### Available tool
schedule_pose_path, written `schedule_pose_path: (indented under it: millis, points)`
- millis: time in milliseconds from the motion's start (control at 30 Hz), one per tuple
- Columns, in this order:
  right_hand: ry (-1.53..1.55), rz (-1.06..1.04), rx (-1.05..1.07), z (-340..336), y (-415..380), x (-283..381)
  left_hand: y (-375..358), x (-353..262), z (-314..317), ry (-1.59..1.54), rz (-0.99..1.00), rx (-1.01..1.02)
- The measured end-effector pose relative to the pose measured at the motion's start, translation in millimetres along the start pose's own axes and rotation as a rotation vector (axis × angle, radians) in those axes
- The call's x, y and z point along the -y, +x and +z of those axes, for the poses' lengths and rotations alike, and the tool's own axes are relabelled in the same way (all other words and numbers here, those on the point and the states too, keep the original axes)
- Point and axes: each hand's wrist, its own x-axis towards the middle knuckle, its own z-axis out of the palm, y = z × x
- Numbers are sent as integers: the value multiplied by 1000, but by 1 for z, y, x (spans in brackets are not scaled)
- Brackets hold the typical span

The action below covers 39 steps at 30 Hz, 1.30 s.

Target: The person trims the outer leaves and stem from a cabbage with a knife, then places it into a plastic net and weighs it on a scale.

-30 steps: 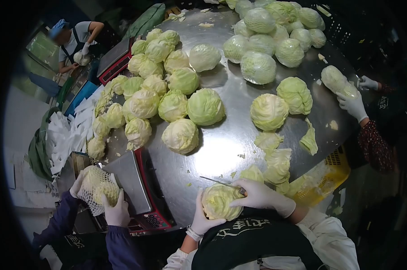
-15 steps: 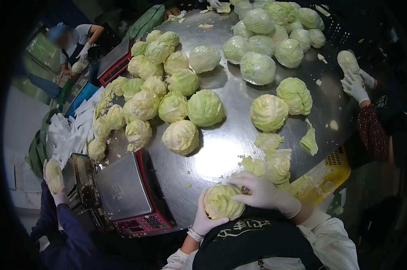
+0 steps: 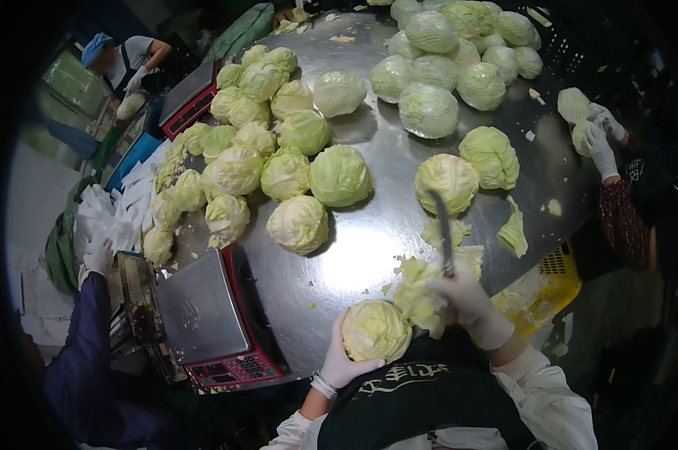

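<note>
Left hand: gloved, half curled, the left hand [image 3: 348,358] cups a pale cabbage [image 3: 377,331] from the side and below, close against the dark apron [image 3: 410,394].
Right hand: gloved and blurred, the right hand [image 3: 466,301] is closed around the knife [image 3: 447,238], blade pointing away from the body; a loose leaf [image 3: 420,295] hangs at its fingers, though I can't tell whether they pinch it.
Risk at the blade: were the knife swung back low, with the leaf masking its edge, it could nick the cupping glove.
Risk at the grip: a smooth, round head held by one hand could roll free if that palm loosened.
Scale: left of the cabbage, a red-framed scale [image 3: 204,304] stands beside a co-worker's purple sleeve [image 3: 82,326].
Yellow basket: right of the trimmings, a yellow basket [image 3: 566,283] sits at the edge of the steel table [image 3: 387,217].
Mid-table: two bare heads [image 3: 467,169] sit beyond the scraps; the blade overlaps one from here, contact unclear.
Far side: wrapped cabbages [image 3: 429,110] are piled up, while a co-worker at right handles wrapped produce [image 3: 574,106].
</note>
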Motion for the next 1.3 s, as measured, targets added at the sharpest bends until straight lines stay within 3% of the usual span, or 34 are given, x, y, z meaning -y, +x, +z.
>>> schedule_pose_path:
  millis: [67,133,167,200,267,400,467,533,600,633,733,800,867,933,1000,1100,1167,1200,1267,1300]
  points:
    - [107,-108,-80,0,1,18,-2,5,-3,27,19,11]
    - [-927,-839,-402,-11,5,14,-3,6,-2,-59,-4,-10]
    - [-832,-672,-372,-4,-5,9,-3,6,-1,-59,-3,-4]
    - [-833,-674,-377,2,-11,5,-2,6,0,-107,-3,-23]
    - [-748,-443,17,13,-20,-2,-1,6,1,-153,0,-44]
    - [-689,-445,228,33,-21,-36,-1,10,-2,-152,-3,-37]
    - [-506,-301,246,33,-19,-47,-1,14,-4,-157,4,-27]
    - [-490,-275,193,23,-8,-62,-2,22,-9,-195,-15,-14]
    - [-602,-425,-155,3,9,-76,-2,22,-10,-279,-30,-24]
    - [-668,-263,-209,-5,11,-68,0,21,-11,-364,-45,-38]
    - [-646,-429,-4,8,-5,-32,-1,28,-11,-297,-22,-30]
    - [-674,-484,96,22,-9,-36,0,26,-8,-302,-28,-14]
    - [-581,-683,235,41,-8,-55,1,26,-7,-300,-10,-19]
    - [-424,-590,176,50,-17,-58,-1,32,-10,-281,-4,-21]
    - [-637,-448,173,44,-22,-58,-4,36,-10,-208,-14,-55]
    - [-502,-400,170,41,-22,-61,-1,37,-9,-256,-7,-85]
    - [-418,-388,-95,30,-6,-71,2,39,-12,-303,-27,-84]
    - [-423,-411,-80,20,0,-69,3,39,-17,-301,-3,-96]
    - [-166,-206,-226,-1,7,-60,5,26,-23,-568,-95,-144]
    - [-171,-221,-223,-7,5,-56,7,16,-35,-594,-88,-150]
